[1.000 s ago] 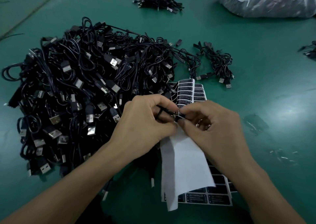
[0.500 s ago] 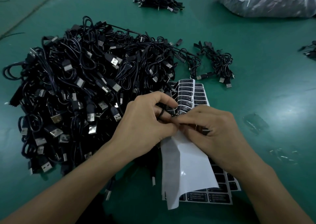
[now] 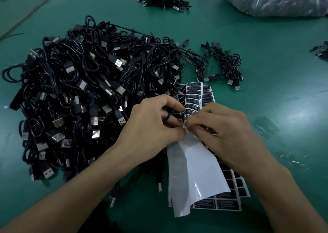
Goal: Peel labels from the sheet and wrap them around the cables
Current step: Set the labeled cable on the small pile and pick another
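Head view, read left to right. A large tangled pile of black cables [image 3: 85, 94] with silver plugs fills the left half of the green desk [image 3: 266, 37]. At its right edge the left hand [image 3: 152, 126] lies with fingers curled; a thin black cable [image 3: 167, 116] loops out between its fingers and is gripped there, while its thumb tip presses against the top of the white backing. The sheet of labels [image 3: 194, 97], printed with rows of black labels, lies on the desk between and beneath both hands, its far end overlapping the pile's edge. A bare white strip of backing [image 3: 193, 170] curls up from the sheet and runs toward the viewer. The right hand [image 3: 225, 128] meets the left fingertip to fingertip, its thumb and forefinger pinching the sheet of labels where the white strip begins; whether a single label is lifted there cannot be told. Beyond the sheet lies a small bundle of cables [image 3: 227, 64], well apart from a further bundle [image 3: 162, 0] at the far edge. A clear plastic bag [image 3: 275, 0] of dark contents sits at the far right. Scraps of clear film [image 3: 266, 126] lie on the desk just right of the right hand.
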Available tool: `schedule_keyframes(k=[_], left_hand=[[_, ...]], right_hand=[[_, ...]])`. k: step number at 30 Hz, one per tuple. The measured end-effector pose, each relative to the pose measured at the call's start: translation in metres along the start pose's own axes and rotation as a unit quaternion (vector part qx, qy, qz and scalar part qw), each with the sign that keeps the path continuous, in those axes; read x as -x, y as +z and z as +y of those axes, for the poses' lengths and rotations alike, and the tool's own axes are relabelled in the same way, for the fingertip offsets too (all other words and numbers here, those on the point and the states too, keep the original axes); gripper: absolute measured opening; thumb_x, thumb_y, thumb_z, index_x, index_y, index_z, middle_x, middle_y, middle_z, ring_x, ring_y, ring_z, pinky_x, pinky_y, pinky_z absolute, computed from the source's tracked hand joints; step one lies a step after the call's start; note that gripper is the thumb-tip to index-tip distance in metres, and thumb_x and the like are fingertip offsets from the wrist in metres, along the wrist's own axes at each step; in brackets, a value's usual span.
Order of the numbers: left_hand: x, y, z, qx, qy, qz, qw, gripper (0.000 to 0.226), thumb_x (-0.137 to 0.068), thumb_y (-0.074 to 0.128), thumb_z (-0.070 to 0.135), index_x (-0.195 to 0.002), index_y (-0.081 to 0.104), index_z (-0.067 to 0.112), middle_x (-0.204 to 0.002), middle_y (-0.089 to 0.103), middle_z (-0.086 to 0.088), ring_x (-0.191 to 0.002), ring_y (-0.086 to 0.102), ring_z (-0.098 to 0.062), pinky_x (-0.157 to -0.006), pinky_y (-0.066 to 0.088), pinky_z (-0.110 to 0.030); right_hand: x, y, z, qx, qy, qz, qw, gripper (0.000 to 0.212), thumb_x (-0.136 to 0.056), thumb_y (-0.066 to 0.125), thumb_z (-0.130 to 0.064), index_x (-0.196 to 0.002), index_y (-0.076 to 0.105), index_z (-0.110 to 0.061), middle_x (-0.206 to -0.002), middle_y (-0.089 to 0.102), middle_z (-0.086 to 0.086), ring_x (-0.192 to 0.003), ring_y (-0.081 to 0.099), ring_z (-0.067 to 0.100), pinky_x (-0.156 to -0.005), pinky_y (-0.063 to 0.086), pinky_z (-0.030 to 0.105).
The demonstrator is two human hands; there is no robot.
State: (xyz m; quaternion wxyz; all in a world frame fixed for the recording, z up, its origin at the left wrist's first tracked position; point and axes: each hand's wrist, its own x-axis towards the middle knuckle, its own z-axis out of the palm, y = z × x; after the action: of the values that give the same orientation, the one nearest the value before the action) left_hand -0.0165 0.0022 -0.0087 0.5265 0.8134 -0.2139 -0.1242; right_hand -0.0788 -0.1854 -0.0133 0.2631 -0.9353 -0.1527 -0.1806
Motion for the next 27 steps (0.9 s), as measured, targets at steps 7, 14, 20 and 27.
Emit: schedule_keyframes(k=[7,14,20,27], left_hand=[[0.001,0.001,0.001,0.005,-0.004,-0.005,1.0,0.033,-0.071,0.089,0.025,-0.093,0.067,0.034,-0.078,0.076,0.013,-0.068,0.072,-0.004,-0.061,0.059,-0.026],[0.01,0.005,0.01,-0.172,0.027,-0.049,0.984,0.045,-0.064,0.075,0.071,-0.099,0.063,0.046,-0.09,0.069,0.03,-0.081,0.066,0.009,-0.076,0.057,-0.03],[0.009,0.006,0.007,-0.288,0.046,-0.066,0.954,0.058,-0.066,0.079,0.067,-0.112,0.047,0.054,-0.1,0.062,0.03,-0.08,0.055,0.007,-0.068,0.045,-0.025],[0.002,0.005,-0.002,-0.086,0.054,0.02,0.995,0.014,-0.092,0.067,0.043,-0.103,0.068,0.036,-0.08,0.069,0.017,-0.063,0.066,-0.005,-0.057,0.054,-0.025]], right_hand=[[0.0,-0.008,0.013,-0.108,0.099,0.112,0.983,0.018,-0.089,0.07,-0.018,-0.086,0.066,-0.035,-0.092,0.065,-0.016,-0.088,0.063,0.006,-0.072,0.047,0.011],[-0.001,-0.016,0.018,-0.273,0.215,0.239,0.907,0.017,-0.081,0.073,-0.013,-0.081,0.063,-0.028,-0.083,0.074,-0.006,-0.077,0.068,0.011,-0.072,0.054,0.023],[-0.006,-0.014,0.009,-0.287,0.199,0.197,0.916,0.016,-0.08,0.068,-0.013,-0.082,0.057,-0.025,-0.072,0.06,-0.01,-0.067,0.053,0.008,-0.063,0.046,0.022],[-0.022,-0.021,0.0,-0.287,0.16,0.143,0.934,0.016,-0.08,0.067,-0.012,-0.086,0.065,-0.027,-0.068,0.056,-0.008,-0.065,0.05,0.007,-0.063,0.044,0.023]])
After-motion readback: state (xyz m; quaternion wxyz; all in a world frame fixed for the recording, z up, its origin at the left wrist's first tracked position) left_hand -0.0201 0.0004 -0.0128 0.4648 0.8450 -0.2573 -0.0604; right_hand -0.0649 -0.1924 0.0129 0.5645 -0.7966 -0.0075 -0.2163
